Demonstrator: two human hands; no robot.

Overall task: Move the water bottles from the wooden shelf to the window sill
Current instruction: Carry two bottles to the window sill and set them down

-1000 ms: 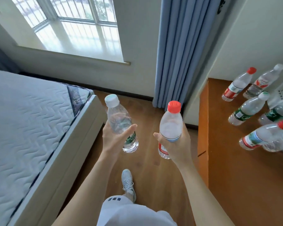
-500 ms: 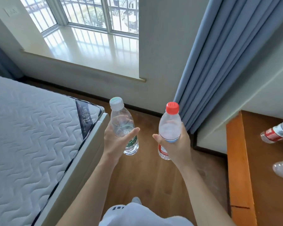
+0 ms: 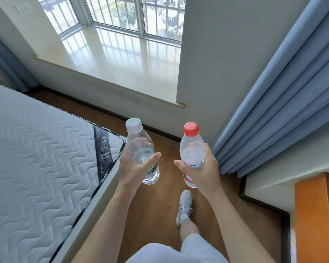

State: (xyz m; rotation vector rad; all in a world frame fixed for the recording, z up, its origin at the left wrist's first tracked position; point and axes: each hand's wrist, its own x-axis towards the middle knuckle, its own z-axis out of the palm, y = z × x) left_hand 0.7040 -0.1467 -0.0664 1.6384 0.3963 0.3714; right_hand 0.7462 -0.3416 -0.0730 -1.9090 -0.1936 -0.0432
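Note:
My left hand (image 3: 133,170) grips a clear water bottle with a pale cap and green label (image 3: 139,147), held upright. My right hand (image 3: 201,171) grips a second upright bottle with a red cap and red label (image 3: 192,149). Both are carried at chest height over the wooden floor, side by side and apart. The glossy cream window sill (image 3: 122,61) lies ahead and above them, with nothing standing on it. Only the orange corner of the wooden shelf (image 3: 311,215) shows at the lower right; the bottles on it are out of frame.
A bed with a white quilted mattress (image 3: 36,168) fills the left side. Blue curtains (image 3: 283,101) hang at the right beside a wall pier. My foot in a pale shoe (image 3: 184,207) is on the floor strip between bed and shelf.
The view has swung left and closer to the window. The shelf with its bottles has slid out of frame at the right. Both hands still hold their bottles the same way.

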